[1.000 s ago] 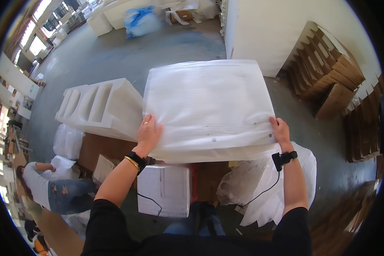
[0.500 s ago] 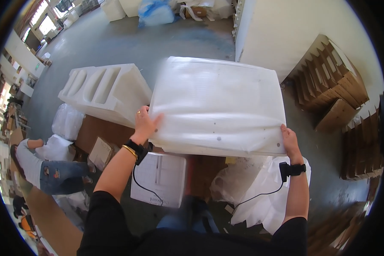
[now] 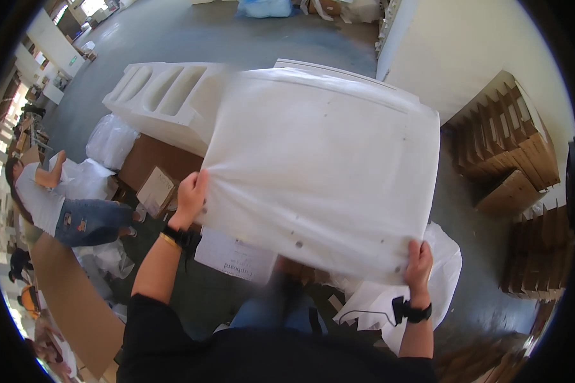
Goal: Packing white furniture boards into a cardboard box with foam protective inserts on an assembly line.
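Note:
A large white foam packing sheet (image 3: 326, 159) with small dark spots is stretched between my two hands. My left hand (image 3: 190, 196) is closed on its near left corner, where creases fan out from the grip. At the near right corner, my right hand (image 3: 418, 268) is closed on the edge, thumb on top. Beyond the sheet's far side shows the edge of a white panel (image 3: 345, 71); the sheet hides the rest of it. Below the left corner is a white printed carton (image 3: 235, 254), partly covered by the sheet.
White moulded foam blocks (image 3: 166, 96) stand at the far left on a brown board (image 3: 150, 159). Crumpled white wrapping (image 3: 444, 255) lies to the right. Folded cardboard (image 3: 511, 134) leans by the wall. A person (image 3: 64, 204) works at the left beside bagged material (image 3: 110, 142).
Both hands have drawn the foam sheet's near edge toward me and lower. The white panel's far edge now shows. The person at the left has raised an arm.

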The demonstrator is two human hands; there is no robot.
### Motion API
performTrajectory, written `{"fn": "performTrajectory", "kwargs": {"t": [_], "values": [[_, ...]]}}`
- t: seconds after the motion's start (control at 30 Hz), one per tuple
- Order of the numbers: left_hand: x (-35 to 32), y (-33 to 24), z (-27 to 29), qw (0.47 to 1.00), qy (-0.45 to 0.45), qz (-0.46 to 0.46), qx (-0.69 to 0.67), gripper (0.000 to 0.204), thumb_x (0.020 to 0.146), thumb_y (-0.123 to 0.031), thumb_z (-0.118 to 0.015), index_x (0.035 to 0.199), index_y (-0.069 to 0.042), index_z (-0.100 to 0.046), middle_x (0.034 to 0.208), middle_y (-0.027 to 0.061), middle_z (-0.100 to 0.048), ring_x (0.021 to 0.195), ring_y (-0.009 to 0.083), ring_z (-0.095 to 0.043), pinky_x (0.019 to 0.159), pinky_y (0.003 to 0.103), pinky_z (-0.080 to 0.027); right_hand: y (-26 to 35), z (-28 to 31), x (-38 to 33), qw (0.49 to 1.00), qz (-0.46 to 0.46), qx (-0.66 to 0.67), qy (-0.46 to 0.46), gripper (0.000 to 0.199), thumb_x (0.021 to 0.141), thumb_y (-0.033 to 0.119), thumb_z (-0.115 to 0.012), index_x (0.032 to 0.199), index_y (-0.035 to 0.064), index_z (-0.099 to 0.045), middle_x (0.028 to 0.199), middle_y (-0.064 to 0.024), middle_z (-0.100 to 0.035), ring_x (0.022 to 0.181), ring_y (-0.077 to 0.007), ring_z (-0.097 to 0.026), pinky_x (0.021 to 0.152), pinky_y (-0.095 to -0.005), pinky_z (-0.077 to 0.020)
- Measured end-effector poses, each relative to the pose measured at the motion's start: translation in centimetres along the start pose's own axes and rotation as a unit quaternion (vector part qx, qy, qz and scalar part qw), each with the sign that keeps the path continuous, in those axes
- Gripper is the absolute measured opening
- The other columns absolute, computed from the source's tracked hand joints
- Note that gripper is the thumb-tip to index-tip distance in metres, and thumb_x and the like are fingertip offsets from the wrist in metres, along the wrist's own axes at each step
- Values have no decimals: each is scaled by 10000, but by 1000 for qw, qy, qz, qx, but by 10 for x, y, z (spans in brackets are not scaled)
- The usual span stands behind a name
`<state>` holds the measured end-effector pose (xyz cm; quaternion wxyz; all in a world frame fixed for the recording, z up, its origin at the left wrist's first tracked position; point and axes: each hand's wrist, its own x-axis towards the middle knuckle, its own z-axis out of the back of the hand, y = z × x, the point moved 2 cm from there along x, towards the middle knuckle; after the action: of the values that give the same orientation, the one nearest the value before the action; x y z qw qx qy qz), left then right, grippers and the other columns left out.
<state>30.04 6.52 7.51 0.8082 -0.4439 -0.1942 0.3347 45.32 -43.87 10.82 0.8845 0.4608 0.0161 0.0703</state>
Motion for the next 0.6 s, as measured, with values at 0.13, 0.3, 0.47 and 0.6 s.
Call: {"fn": "performTrajectory", "kwargs": {"t": [0.13, 0.3, 0.47, 0.6], "values": [[-70, 40, 57, 997, -53, -15, 47, 431, 927, -304, -447, 623, 1, -441, 489, 20, -352, 480, 81, -335, 437, 289, -295, 2, -18, -81, 999, -24, -9, 37, 304, 872, 238, -521, 693, 18, -413, 522, -43, -384, 503, -113, -337, 441, -298, -305], [-150, 116, 133, 990, -78, 47, 105, 459, 930, -304, -438, 602, 17, -435, 477, 28, -342, 479, 83, -322, 433, 294, -284, 10, -58, -181, 991, -75, -3, 114, 292, 864, 265, -538, 765, -4, -479, 562, -109, -470, 513, -184, -434, 485, -327, -371], [-183, 162, 161, 985, -50, 128, 103, 488, 931, -326, -435, 580, 14, -440, 450, 28, -341, 429, 90, -349, 406, 303, -282, 5, -97, -241, 989, -69, -15, 128, 294, 865, 271, -542, 790, -9, -495, 586, -154, -504, 520, -278, -508, 489, -346, -389], [-182, 208, 165, 982, -22, 153, 108, 498, 923, -339, -446, 572, 13, -462, 434, 55, -371, 396, 119, -378, 402, 322, -301, -18, -137, -269, 984, -88, -45, 147, 323, 867, 278, -544, 734, -3, -459, 580, -173, -491, 512, -310, -499, 477, -363, -385]]}}
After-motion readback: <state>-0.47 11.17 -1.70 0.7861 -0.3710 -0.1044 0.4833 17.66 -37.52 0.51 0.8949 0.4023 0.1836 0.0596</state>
